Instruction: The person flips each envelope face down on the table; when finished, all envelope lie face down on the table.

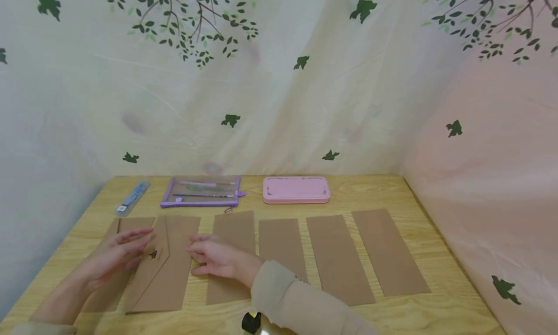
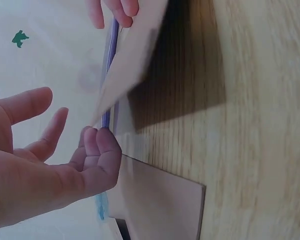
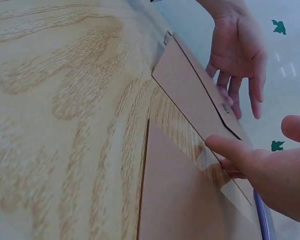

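A brown envelope point(image 1: 174, 277) with a pointed flap and small dark print lies second from the left in a row. Its raised side casts a broad shadow in the left wrist view. My left hand point(image 1: 118, 255) is at its left side, thumb well apart and fingertips close to the paper. On the opposite edge, my right hand point(image 1: 220, 258) holds the envelope between thumb point(image 3: 222, 147) and fingers, which are partly hidden in the right wrist view. Left of it, another brown envelope point(image 1: 106, 294) lies partly under my left hand.
Several more brown envelopes point(image 1: 340, 262) continue the row rightward. Behind stand a blue packet point(image 1: 132, 198), a purple-edged clear pencil pouch point(image 1: 200, 203) and a pink case point(image 1: 296, 190). A black-topped object point(image 1: 251, 322) is at the front edge. Patterned cloth point(image 1: 279, 107) encloses the table.
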Available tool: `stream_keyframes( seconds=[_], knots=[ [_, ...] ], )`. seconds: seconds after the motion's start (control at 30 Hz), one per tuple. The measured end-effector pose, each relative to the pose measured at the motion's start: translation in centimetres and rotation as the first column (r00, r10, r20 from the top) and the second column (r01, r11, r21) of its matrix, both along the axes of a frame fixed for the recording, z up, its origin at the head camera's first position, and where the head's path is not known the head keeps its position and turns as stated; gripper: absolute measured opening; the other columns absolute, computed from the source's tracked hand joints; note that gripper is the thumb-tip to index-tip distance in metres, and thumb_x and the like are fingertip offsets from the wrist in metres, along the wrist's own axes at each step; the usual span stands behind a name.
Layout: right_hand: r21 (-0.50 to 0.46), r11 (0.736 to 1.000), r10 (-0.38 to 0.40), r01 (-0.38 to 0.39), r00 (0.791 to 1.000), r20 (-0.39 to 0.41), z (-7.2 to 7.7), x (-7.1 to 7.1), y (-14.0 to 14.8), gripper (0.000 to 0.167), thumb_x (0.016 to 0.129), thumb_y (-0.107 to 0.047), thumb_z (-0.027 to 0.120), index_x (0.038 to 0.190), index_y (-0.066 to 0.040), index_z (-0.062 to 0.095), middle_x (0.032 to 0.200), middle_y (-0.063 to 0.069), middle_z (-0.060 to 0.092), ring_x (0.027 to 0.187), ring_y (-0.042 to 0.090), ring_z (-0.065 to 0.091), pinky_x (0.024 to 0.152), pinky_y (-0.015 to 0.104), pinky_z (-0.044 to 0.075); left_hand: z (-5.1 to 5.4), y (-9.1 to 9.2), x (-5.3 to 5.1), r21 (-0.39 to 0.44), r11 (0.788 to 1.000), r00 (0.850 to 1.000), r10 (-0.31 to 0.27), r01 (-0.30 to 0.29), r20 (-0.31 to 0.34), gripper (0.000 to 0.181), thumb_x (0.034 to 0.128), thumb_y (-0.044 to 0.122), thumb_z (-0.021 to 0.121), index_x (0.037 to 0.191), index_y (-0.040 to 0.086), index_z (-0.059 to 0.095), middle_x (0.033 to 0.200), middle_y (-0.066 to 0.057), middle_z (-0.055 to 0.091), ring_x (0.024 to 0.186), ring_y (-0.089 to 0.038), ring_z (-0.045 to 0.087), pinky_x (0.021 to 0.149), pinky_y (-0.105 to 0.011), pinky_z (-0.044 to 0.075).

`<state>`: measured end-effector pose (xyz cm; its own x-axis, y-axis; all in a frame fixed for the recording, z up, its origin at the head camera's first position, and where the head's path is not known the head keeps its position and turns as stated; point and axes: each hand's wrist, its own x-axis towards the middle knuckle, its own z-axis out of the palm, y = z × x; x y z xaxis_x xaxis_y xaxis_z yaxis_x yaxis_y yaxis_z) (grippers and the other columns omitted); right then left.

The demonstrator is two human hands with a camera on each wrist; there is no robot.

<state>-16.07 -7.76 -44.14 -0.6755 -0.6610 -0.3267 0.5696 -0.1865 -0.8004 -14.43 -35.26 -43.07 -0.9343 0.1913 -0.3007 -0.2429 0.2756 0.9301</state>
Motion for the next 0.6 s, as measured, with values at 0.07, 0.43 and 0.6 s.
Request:
stream_keyframes(
  seconds=[0.07,0.43,0.6],
  knots=[
    [0.001,1.000,-0.011,0.011,1.000,-0.002,-0.1,-0.1,-0.1,0.064,0.099,-0.003,0.054,0.157,0.004,0.027,0.162,0.028,0.023,0.150,0.042,0.017,0.111,0.071,0.023,0.0,0.1,-0.1,0.000,1.000,0.999,0.014,-0.014,-0.029,0.051,0.1059,0.023,0.056,0.147,-0.004,0.043,0.134,0.007,0.055,0.108,0.003,0.055,0.088,-0.024,0.051],
    [0.052,0.987,-0.151,0.154,0.987,-0.049,-0.2,1.0,-1.4,0.071,0.092,0.003,0.058,0.157,-0.002,0.030,0.161,0.031,0.019,0.147,0.050,0.018,0.108,0.070,0.031,-0.8,-0.6,-0.1,0.321,0.946,0.997,0.057,-0.039,-0.048,0.036,0.1037,0.002,0.054,0.133,0.023,0.049,0.119,0.015,0.065,0.106,-0.010,0.066,0.085,-0.031,0.058],
    [0.041,0.984,-0.168,0.171,0.984,-0.062,0.0,1.6,-2.0,0.074,0.090,0.003,0.060,0.158,-0.003,0.030,0.163,0.027,0.018,0.148,0.048,0.016,0.107,0.071,0.030,-0.9,-1.2,0.2,0.495,0.869,1.000,0.007,-0.008,0.004,0.038,0.1067,-0.001,0.044,0.129,0.028,0.055,0.121,0.006,0.067,0.108,-0.015,0.067,0.088,-0.035,0.058]
  ],
)
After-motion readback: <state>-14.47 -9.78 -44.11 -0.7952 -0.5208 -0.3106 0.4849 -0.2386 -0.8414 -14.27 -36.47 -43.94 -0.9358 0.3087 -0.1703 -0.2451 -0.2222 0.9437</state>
